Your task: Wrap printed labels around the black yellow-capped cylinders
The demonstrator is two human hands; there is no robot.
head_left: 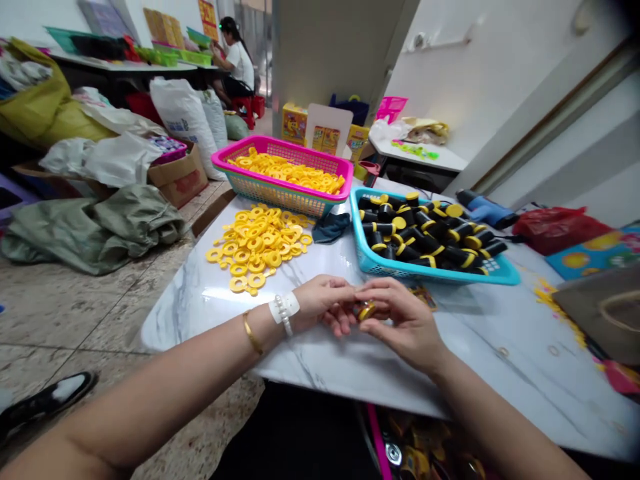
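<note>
My left hand [327,303], with a pearl bracelet and a gold bangle on its arm, meets my right hand [403,323] over the front of the marble-patterned table [320,363]. Between them is a small shiny yellow-and-dark piece [367,311], pinched in my right fingers and steadied by my curled left fingers. The fingers partly cover it, so its exact kind is unclear. Beyond my left hand lies a loose heap of yellow ring-shaped plastic parts [257,243]. Behind my right hand, a blue basket [435,272] holds several black cylinders with yellow ends [425,230].
A pink-rimmed basket [280,193] full of yellow parts stands at the table's back left. A dark cloth [331,228] lies between the baskets. At right are a blue power tool [485,210] and a red bag [560,227]. Another person [237,63] sits far back.
</note>
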